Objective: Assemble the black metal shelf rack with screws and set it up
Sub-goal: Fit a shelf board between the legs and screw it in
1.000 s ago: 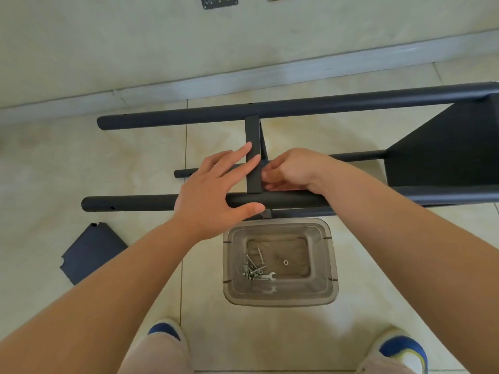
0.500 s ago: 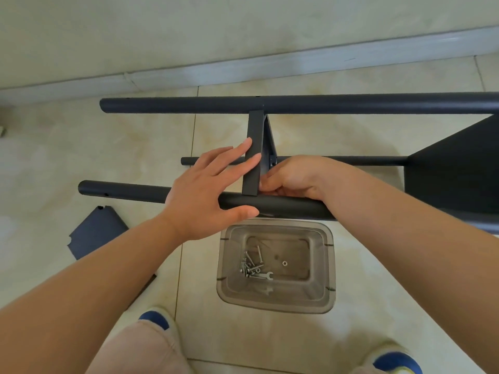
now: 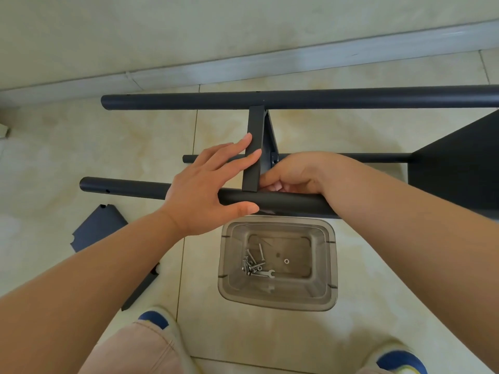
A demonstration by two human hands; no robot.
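The black metal rack lies on its side on the tiled floor. Its far pole (image 3: 324, 99) and near pole (image 3: 124, 188) run left to right, with a thinner low pole (image 3: 378, 157) between them. A black shelf panel (image 3: 255, 149) stands edge-on between the two thick poles. My left hand (image 3: 213, 184) presses straight fingers against the panel's left face, thumb under the near pole. My right hand (image 3: 291, 175) curls at the panel's base by the near pole; what its fingertips pinch is hidden. Another fitted shelf (image 3: 459, 163) is at the right.
A clear plastic bin (image 3: 278, 300) below the near pole holds several screws (image 3: 252, 263), a nut and a small wrench (image 3: 266, 273). A loose black shelf panel (image 3: 98, 228) lies on the floor at left. The wall and skirting run along the far side. My shoes show at the bottom.
The camera has shifted slightly, so the rack sits a little differently in the frame. Both hands stay at the panel and near pole in the same grip.
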